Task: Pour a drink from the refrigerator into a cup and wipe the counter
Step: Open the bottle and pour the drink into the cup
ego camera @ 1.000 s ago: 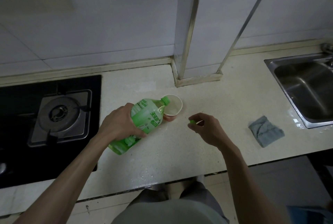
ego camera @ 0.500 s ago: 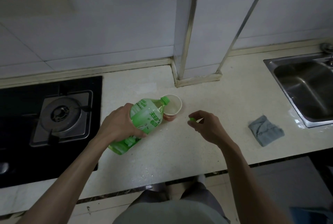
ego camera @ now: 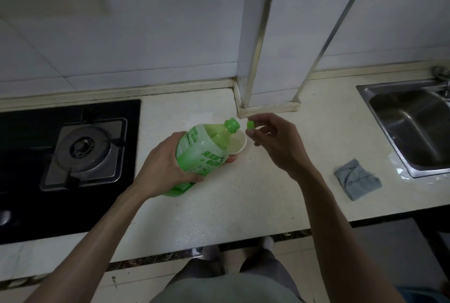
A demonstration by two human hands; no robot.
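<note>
A stove (ego camera: 82,154) sits at the far left. My left hand (ego camera: 165,166) grips the green bottle (ego camera: 202,154) round its body, tilted, its open neck over the cup (ego camera: 237,147) on the counter (ego camera: 243,205). Just right of the neck, my right hand (ego camera: 277,147) pinches the cap (ego camera: 250,124) in its fingertips. Farther right a grey cloth (ego camera: 356,179) lies crumpled on the counter near the sink (ego camera: 414,127).

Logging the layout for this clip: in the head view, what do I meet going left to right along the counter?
Stove burner → left hand → bottle → bottle cap → right hand → cloth → sink. The cup is left out, since the bottle overlaps it.
</note>
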